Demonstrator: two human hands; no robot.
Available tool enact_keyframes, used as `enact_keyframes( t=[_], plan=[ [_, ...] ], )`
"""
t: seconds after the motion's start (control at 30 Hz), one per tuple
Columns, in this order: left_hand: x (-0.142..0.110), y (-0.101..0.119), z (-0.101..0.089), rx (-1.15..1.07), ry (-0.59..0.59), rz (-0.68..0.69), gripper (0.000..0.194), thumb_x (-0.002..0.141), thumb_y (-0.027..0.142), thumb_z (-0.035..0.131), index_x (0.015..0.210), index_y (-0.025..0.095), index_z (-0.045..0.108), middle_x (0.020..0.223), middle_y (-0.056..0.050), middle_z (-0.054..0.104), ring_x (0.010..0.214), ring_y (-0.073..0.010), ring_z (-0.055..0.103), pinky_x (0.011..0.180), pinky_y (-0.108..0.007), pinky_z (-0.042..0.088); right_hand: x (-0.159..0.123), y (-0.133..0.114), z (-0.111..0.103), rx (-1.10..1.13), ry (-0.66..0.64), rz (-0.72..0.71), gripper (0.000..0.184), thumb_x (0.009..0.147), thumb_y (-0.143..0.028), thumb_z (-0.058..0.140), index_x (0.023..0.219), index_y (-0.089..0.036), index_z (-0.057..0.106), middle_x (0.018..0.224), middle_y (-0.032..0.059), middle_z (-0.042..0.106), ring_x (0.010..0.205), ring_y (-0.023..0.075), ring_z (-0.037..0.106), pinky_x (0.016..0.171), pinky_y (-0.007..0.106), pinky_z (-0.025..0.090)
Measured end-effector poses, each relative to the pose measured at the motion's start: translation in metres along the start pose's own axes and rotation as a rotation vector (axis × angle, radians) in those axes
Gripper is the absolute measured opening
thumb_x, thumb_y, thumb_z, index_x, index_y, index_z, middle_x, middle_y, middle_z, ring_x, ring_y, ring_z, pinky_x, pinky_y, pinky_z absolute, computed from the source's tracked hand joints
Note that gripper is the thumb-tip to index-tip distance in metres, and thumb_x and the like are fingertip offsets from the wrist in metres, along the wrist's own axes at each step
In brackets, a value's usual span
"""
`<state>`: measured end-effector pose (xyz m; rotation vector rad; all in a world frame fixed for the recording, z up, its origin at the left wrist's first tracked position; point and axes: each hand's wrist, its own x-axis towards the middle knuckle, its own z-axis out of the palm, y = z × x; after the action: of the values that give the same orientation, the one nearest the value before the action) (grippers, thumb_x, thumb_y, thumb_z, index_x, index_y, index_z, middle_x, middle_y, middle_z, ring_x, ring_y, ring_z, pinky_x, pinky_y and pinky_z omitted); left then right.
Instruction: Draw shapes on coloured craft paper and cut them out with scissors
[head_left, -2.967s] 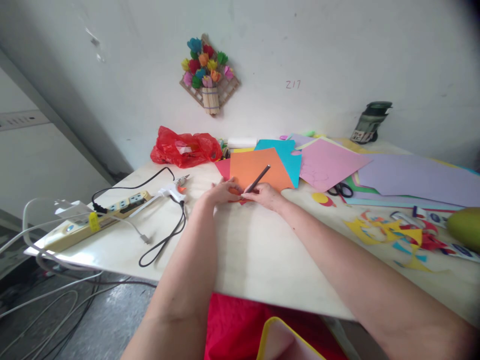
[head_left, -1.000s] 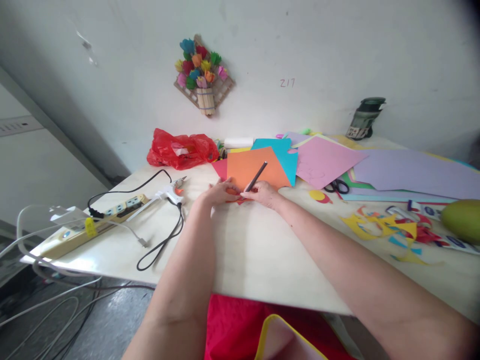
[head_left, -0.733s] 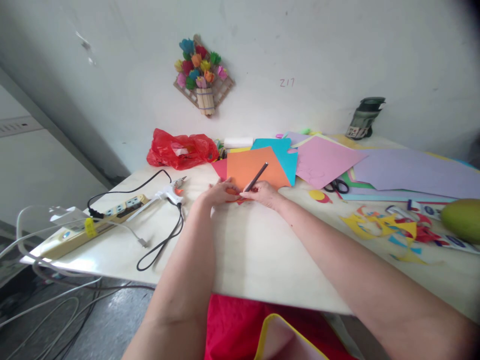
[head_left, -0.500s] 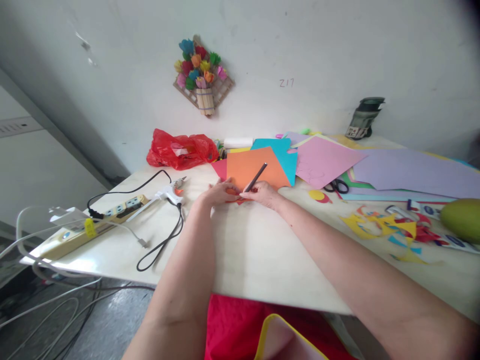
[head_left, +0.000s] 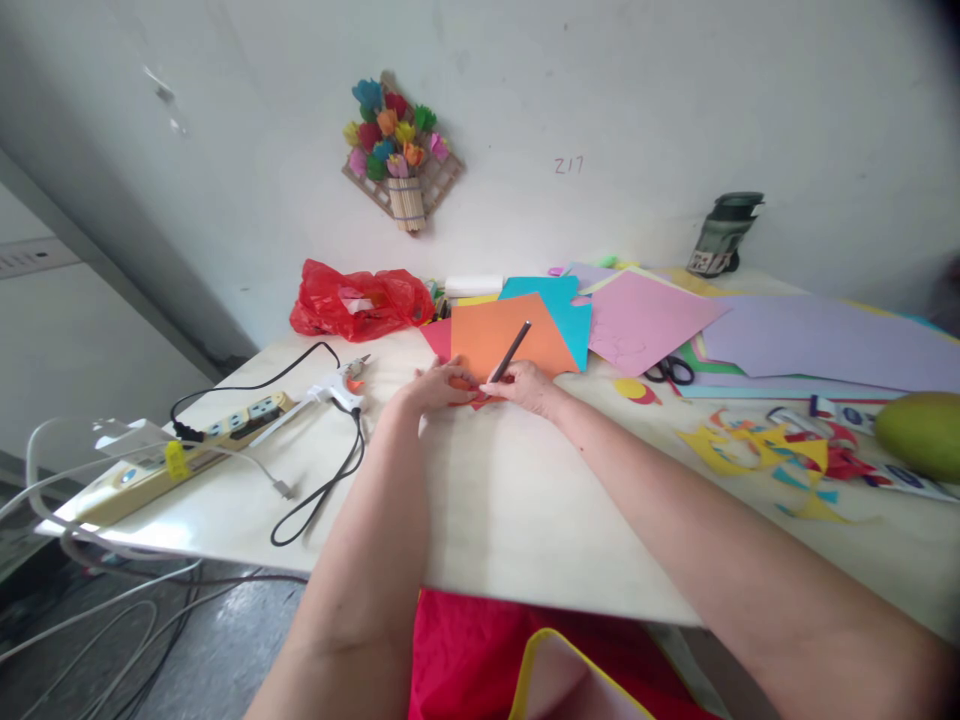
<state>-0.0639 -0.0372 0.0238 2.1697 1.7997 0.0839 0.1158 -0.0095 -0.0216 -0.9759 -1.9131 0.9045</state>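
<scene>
My right hand point(head_left: 527, 387) grips a dark pencil point(head_left: 511, 351) with its tip down on a small red and orange paper piece point(head_left: 472, 396) on the table. My left hand point(head_left: 431, 385) presses its fingers onto that piece, holding it flat. Just beyond the hands lies an orange sheet point(head_left: 510, 335) over red and turquoise sheets point(head_left: 559, 305).
A glue gun point(head_left: 336, 381) with black cord and a power strip point(head_left: 184, 455) lie at left. A red plastic bag point(head_left: 352, 298) sits by the wall. Pink point(head_left: 645, 315) and lilac sheets, scissors point(head_left: 670, 371), paper scraps point(head_left: 780, 460) and a green fruit point(head_left: 919, 435) are at right.
The hands stay on the paper piece with the pencil. The view has shifted slightly, nothing else has moved.
</scene>
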Motion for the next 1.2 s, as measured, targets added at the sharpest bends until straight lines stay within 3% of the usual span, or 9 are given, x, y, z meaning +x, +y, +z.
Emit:
enact_keyframes(
  t=[0.4,0.77,1.0,1.2],
  plan=[
    [-0.0032,0.0024,-0.0009,-0.079,-0.002,-0.006,0.042,0.072,0.058,0.052,0.105,0.034,0.061,0.148,0.003,0.021,0.135,-0.0307,0.013,0.102,-0.059,-0.001,-0.0001,-0.0021,-0.0012,0.002,0.044,0.004,0.012,0.064,-0.025,0.068,0.066,-0.014,0.067,0.068,0.0038,0.066,0.065,0.0148,0.06,0.062,0.025,0.046],
    [-0.0009,-0.0007,0.0001,-0.03,-0.007,0.01,0.045,0.073,0.06,0.049,0.109,0.035,0.058,0.146,0.003,0.028,0.135,-0.0308,0.012,0.103,-0.058,0.002,0.0014,0.0006,-0.0024,0.013,0.073,0.047,0.01,0.063,-0.023,0.068,0.065,-0.013,0.066,0.068,0.0043,0.067,0.065,0.0149,0.061,0.064,0.026,0.048],
    [-0.0014,0.0002,0.0002,-0.053,-0.01,-0.003,0.041,0.073,0.057,0.051,0.107,0.035,0.06,0.149,0.004,0.021,0.135,-0.0313,0.013,0.102,-0.059,0.0,0.0021,0.0004,-0.0051,0.011,0.085,0.059,0.009,0.064,-0.022,0.067,0.065,-0.013,0.066,0.07,0.0055,0.068,0.069,0.0163,0.063,0.068,0.027,0.048],
    [-0.0003,-0.0021,0.0012,-0.033,-0.003,0.011,0.043,0.073,0.059,0.049,0.107,0.035,0.059,0.147,0.003,0.026,0.136,-0.03,0.01,0.104,-0.056,0.003,0.0029,0.0015,-0.0059,-0.002,0.115,0.076,0.009,0.064,-0.021,0.068,0.066,-0.013,0.067,0.071,0.0063,0.069,0.07,0.0175,0.064,0.068,0.027,0.049]
  ],
)
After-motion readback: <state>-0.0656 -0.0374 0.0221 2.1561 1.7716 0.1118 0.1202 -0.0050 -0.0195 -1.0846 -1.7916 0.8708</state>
